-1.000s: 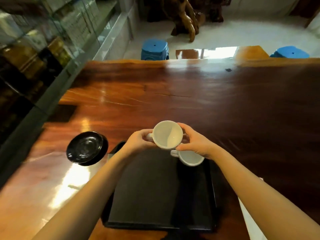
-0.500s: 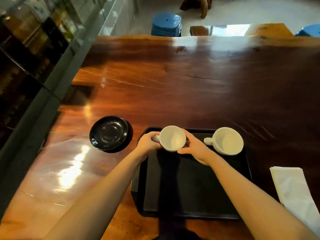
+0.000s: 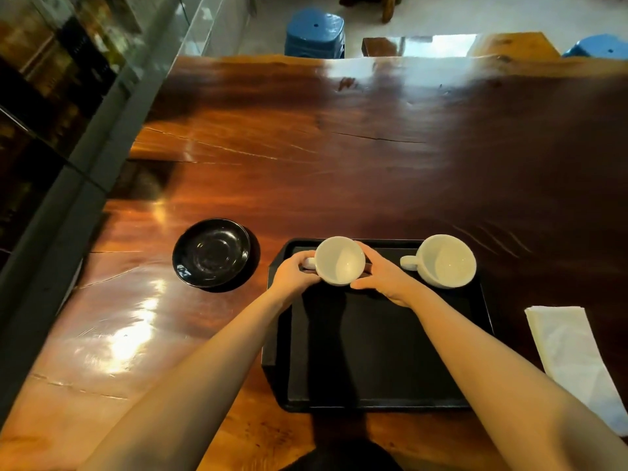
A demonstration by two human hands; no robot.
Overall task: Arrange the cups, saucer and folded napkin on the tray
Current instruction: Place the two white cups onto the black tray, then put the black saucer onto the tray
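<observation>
A black rectangular tray (image 3: pixel 373 385) lies on the wooden table in front of me. A white cup (image 3: pixel 339 261) is at the tray's far left corner, handle pointing left. My left hand (image 3: pixel 294 273) grips its handle side and my right hand (image 3: pixel 382 278) holds its right wall. A second white cup (image 3: pixel 445 261) stands upright in the tray's far right corner, free of both hands. A black saucer (image 3: pixel 212 253) rests on the table left of the tray. A folded white napkin (image 3: pixel 571 355) lies on the table to the tray's right.
The dark wooden table (image 3: pixel 339 147) stretches far ahead. A glass cabinet (image 3: pixel 68 79) runs along the left side. Blue stools (image 3: pixel 314 32) stand beyond the far table edge.
Both hands have carried the held cup down to the tray's far left corner, apart from the second cup, which stays at the far right. My view has tilted downward.
</observation>
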